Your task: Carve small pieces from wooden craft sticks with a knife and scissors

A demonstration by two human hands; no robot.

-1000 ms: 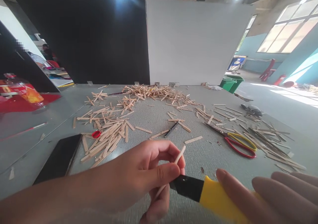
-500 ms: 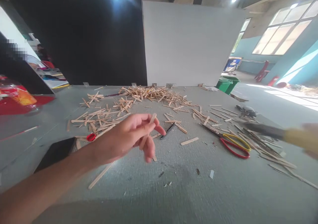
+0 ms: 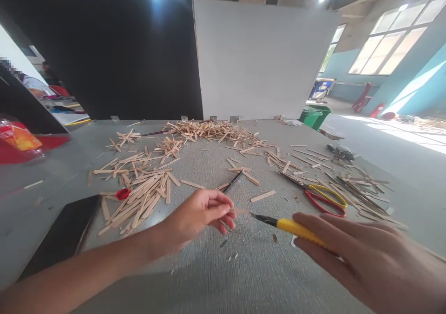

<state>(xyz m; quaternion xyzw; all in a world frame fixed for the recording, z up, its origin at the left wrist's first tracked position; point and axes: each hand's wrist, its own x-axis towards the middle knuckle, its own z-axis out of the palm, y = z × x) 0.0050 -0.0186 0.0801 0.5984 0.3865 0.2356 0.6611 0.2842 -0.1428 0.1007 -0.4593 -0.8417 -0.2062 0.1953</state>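
My left hand point(image 3: 200, 214) hovers low over the grey table point(image 3: 244, 277), its fingertips pinched on a thin wooden stick point(image 3: 240, 210) that points right. My right hand point(image 3: 369, 258) grips a yellow utility knife point(image 3: 296, 227); its dark blade tip meets the end of the stick. Small wood chips point(image 3: 230, 257) lie on the table just below the two hands.
Piles of flat wooden sticks point(image 3: 146, 188) cover the left and far middle point(image 3: 209, 130). Red-and-yellow scissors point(image 3: 320, 195) and thin slivers point(image 3: 362, 193) lie to the right. A black pen point(image 3: 232, 181), a small red ring point(image 3: 122, 193) and a black phone point(image 3: 59, 237) are there too. Black and white boards stand behind.
The left hand dropped toward the table with the stick. The right hand swung back in from the far right, bringing the knife blade up to the stick's end.
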